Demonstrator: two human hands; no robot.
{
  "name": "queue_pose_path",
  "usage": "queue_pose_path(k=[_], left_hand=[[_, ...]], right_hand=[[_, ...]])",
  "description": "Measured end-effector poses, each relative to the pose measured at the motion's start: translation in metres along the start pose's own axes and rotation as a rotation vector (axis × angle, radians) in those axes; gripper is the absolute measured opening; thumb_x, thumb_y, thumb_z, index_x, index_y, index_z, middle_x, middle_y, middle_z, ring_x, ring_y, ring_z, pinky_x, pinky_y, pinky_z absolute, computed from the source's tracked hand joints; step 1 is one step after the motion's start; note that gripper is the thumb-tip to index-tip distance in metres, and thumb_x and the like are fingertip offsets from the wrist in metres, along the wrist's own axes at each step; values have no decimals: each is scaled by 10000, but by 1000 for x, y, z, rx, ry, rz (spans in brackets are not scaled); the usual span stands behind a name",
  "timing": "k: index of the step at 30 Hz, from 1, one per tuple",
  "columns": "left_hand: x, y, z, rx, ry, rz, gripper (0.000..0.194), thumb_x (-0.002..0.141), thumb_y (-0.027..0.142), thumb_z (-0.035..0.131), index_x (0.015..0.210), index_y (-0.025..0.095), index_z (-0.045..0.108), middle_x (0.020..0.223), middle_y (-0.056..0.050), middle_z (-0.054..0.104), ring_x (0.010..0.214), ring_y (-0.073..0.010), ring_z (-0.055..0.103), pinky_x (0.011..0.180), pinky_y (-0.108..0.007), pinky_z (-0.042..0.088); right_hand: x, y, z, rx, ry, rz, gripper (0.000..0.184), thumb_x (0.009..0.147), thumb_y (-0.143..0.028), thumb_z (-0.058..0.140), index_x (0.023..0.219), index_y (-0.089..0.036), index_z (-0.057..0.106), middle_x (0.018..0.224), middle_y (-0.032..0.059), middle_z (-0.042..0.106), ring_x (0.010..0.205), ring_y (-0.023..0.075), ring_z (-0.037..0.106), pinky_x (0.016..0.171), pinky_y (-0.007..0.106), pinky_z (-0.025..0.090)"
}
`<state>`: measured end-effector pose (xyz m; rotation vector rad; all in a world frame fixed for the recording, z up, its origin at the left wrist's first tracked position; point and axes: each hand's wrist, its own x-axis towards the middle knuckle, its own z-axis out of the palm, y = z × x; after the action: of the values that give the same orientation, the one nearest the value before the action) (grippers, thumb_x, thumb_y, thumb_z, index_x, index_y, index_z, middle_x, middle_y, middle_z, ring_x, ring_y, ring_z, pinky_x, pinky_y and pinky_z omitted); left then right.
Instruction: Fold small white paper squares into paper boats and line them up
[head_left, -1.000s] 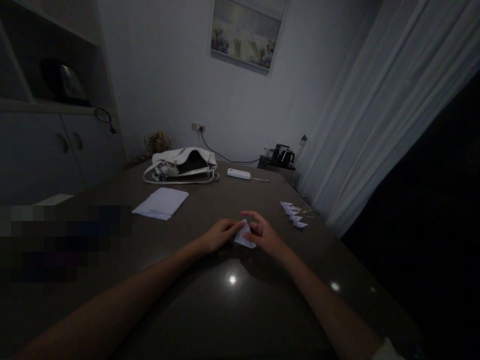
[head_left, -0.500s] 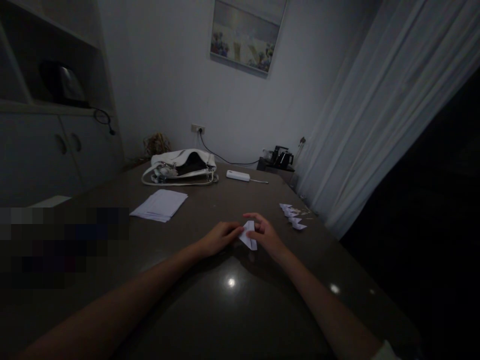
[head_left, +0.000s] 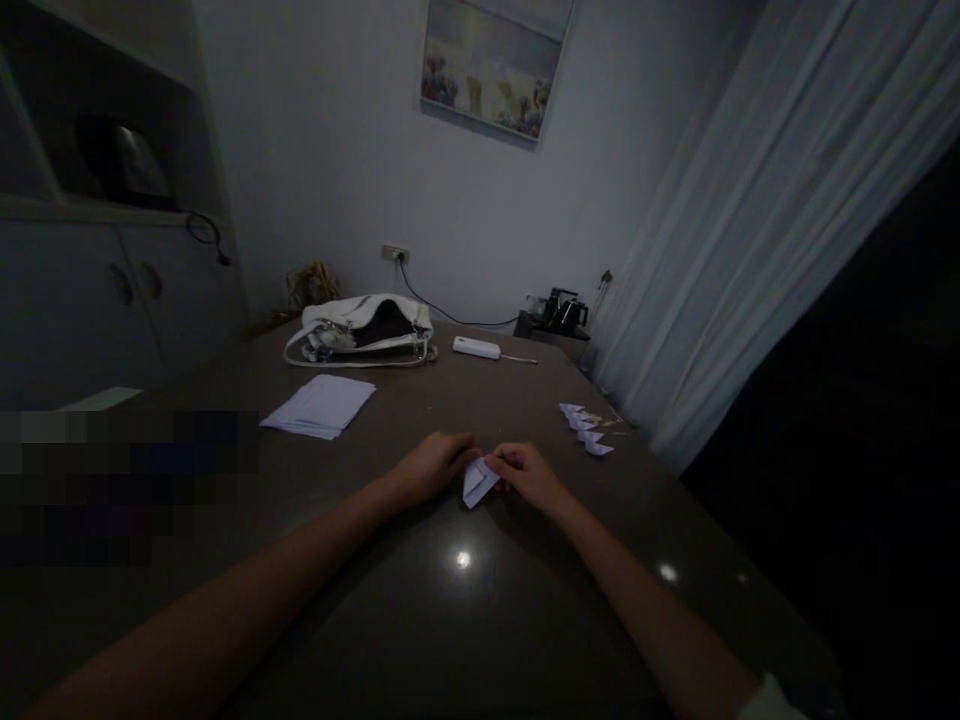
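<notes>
Left hand (head_left: 439, 468) and right hand (head_left: 527, 474) both gripping paper (head_left: 478, 482) above bench (head_left: 405, 600); I'm seeing stack (head_left: 321, 405) lying near white bag (head_left: 367, 330).

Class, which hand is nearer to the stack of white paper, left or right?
Left. The left hand is right of the paper stack; the right hand is farther right, beyond the folded piece.

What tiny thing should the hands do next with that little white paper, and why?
Maybe press its crease flat: the right hand pinches the folded paper, the left hand touches its far edge, and a fold line shows on top.
</notes>
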<state>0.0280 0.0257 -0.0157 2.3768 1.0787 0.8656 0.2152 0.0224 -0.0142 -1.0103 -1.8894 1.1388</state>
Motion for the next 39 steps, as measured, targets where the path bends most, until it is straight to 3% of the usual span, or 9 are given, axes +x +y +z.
queue_pose_path(k=[6,10,13,16,21,24,30,34,39], left_hand=[[0,4,-1,-102,48,-8,337,872,392,365,707,142,520,607,9,505,549,-101,445,521,-206,309],[0,5,-2,-146,45,8,328,874,373,361,730,130,529,644,-1,523,582,-108,452,534,-207,320],[0,3,-3,-113,-43,61,317,878,355,360,771,129,556,661,-5,535,598,-112,466,545,-205,322],[-1,0,-3,-34,-131,70,294,879,336,369,803,140,574,682,-17,557,603,-119,486,553,-210,321],[-3,3,-6,109,-64,73,253,823,379,487,931,164,563,859,-57,574,759,-165,518,634,-230,355],[-4,6,-9,145,-125,152,313,780,443,538,914,164,586,907,-65,553,791,-172,514,654,-234,367],[-2,7,-13,214,-235,259,355,755,484,562,885,158,621,852,-54,555,782,-170,521,668,-239,379],[-4,9,-12,211,-236,289,285,806,408,530,887,151,622,867,-62,567,794,-160,536,696,-234,391],[-5,12,-11,215,-266,307,230,841,325,501,883,141,632,859,-67,578,796,-152,549,709,-227,400]], right_hand=[[0,-2,-3,-42,139,-85,316,721,-432,598,590,-147,557,509,-20,520,463,83,464,459,202,345],[1,0,-3,17,82,-21,304,725,-432,589,618,-150,548,519,-26,520,453,80,461,453,200,355],[1,0,-2,13,49,-27,223,714,-367,617,748,-150,577,636,-8,584,548,96,526,525,213,396],[0,1,-2,-93,37,-83,173,702,-284,636,807,-155,585,715,9,610,638,112,560,593,229,411],[-3,4,-5,-308,87,-96,85,699,-216,622,758,-159,600,601,-12,567,560,101,522,545,217,380],[-4,4,-8,-419,118,-83,71,694,-202,625,751,-161,612,556,-24,542,506,88,481,495,203,338],[-8,-6,-18,-712,22,-194,48,690,-185,645,734,-168,656,691,13,582,645,106,512,592,218,356],[-12,-12,-24,-698,-154,-221,199,697,-315,664,838,-174,665,757,21,605,688,119,533,621,220,370],[-15,-16,-27,-721,-210,-234,317,650,-390,698,875,-169,662,811,35,630,752,148,549,669,240,377]])
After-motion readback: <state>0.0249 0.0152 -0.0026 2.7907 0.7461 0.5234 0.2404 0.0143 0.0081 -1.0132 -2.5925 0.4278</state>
